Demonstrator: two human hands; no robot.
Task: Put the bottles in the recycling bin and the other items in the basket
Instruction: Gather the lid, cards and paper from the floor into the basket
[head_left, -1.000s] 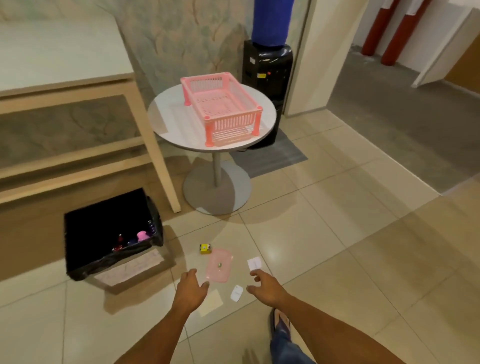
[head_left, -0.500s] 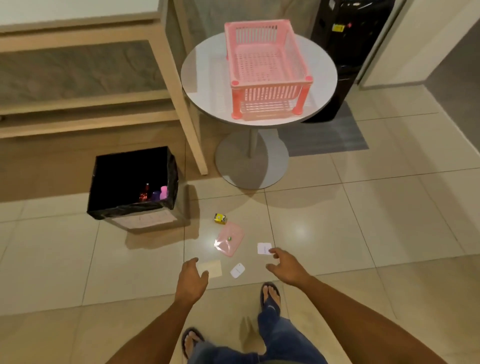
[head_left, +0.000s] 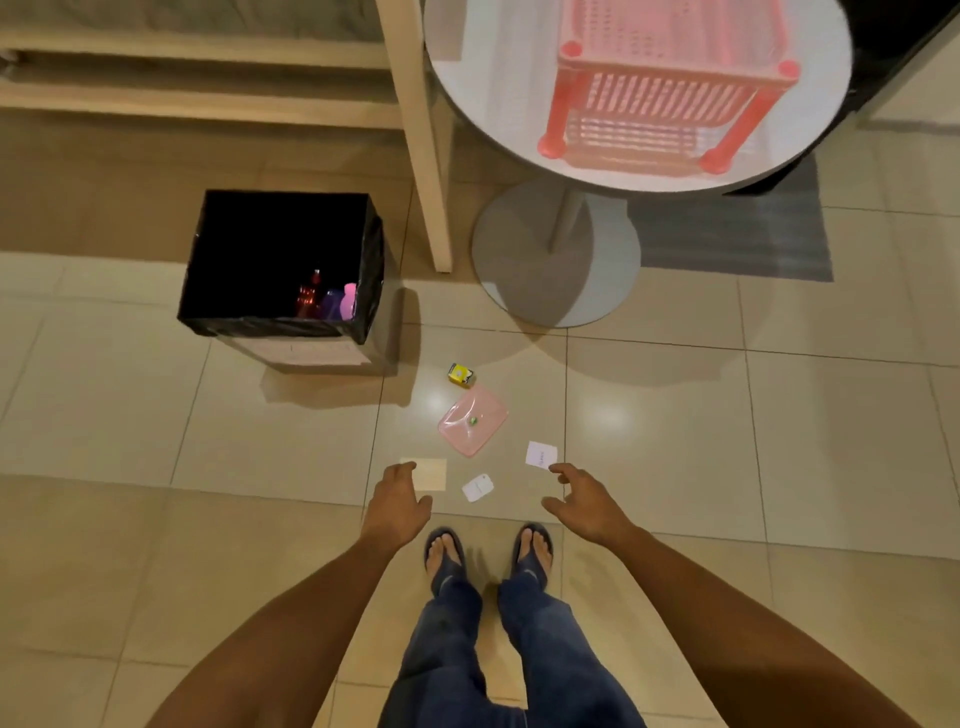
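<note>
Left hand (head_left: 397, 501), right hand (head_left: 582, 499) loose, empty, above floor items

light: warm, kinda dim indoor | glare: two bright spots on the glossy floor tiles (head_left: 608, 415) | shadows: soft, beside the bin (head_left: 280, 265) | edges: wide-angle bending, basket (head_left: 670, 88) slightly blurry

Head view looks steeply down at floor (head_left: 156, 467).

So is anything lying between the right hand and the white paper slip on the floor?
Nothing visible does. The right hand hovers open just beside the white paper slip, with only bare floor tile between the fingertips and the slip.
</note>
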